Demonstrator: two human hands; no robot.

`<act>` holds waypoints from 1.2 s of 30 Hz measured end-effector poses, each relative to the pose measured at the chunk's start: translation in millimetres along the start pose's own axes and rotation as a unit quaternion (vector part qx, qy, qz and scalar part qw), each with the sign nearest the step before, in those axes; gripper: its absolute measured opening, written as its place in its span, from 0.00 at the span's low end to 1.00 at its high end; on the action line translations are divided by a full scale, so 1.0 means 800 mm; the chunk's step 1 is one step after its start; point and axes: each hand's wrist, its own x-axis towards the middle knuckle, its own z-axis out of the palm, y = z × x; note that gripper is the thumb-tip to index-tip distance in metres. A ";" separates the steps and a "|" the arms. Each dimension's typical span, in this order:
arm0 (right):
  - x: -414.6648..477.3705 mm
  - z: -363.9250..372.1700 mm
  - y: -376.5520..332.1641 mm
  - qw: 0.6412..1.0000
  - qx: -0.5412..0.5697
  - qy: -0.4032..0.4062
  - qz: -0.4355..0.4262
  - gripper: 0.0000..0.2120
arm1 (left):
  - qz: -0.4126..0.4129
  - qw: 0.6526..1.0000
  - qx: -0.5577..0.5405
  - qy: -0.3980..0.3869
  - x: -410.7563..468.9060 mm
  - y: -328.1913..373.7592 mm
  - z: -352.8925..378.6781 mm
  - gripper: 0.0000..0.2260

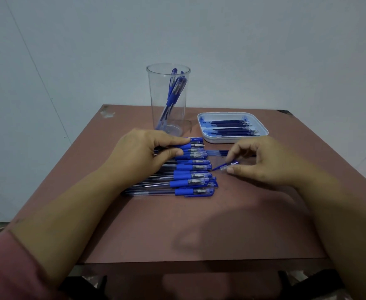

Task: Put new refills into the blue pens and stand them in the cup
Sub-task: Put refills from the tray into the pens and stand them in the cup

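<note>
Head view. Brown table takes up the lower part of the frame, grey wall behind it. Clear cup stands upper centre, near the table's far edge, w/ a few blue pens leaning inside.

White tray sits just right of the cup, centre-right. It holds dark refills lying side by side, approx level.

Mid-frame: pile of more pens laid side by side, capped ends to the right.

Left hand rests on the far end of the pile. Thumb & forefinger are curled and pinch the blue grip of one pen there.

Right hand is just right of the pile, not touching it. Thumb & forefinger tips pinch a small cap, clear w/ a blue clip, low over the table. Can't tell if it touches the top. The other fingers are loosely curled.

A clear tube w/ dark blue inside lies btwn the two hands.

Pink sleeve shows in the lower left corner.
</note>
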 end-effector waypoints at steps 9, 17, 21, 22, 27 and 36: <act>0.001 0.005 0.005 0.999 -0.011 -0.042 -0.003 0.09 | -0.003 1.000 -0.011 -0.002 0.000 0.002 0.001 0.15; 0.020 0.040 -0.006 0.979 -0.029 0.142 -0.142 0.10 | 0.021 1.000 -0.009 -0.002 0.000 0.001 0.004 0.15; 0.030 0.050 -0.010 0.974 -0.051 0.149 -0.163 0.11 | 0.038 0.999 -0.011 -0.003 0.001 0.001 0.005 0.16; 0.031 0.052 -0.010 0.973 -0.050 0.152 -0.164 0.10 | 0.040 0.999 -0.009 -0.003 0.001 0.001 0.006 0.16; 0.033 0.053 -0.011 0.966 -0.042 0.178 -0.185 0.06 | 0.039 0.999 -0.015 0.000 0.001 0.000 0.006 0.15; 0.029 0.054 -0.017 0.968 -0.018 0.171 -0.183 0.07 | 0.044 0.999 -0.023 0.013 0.000 0.004 0.004 0.15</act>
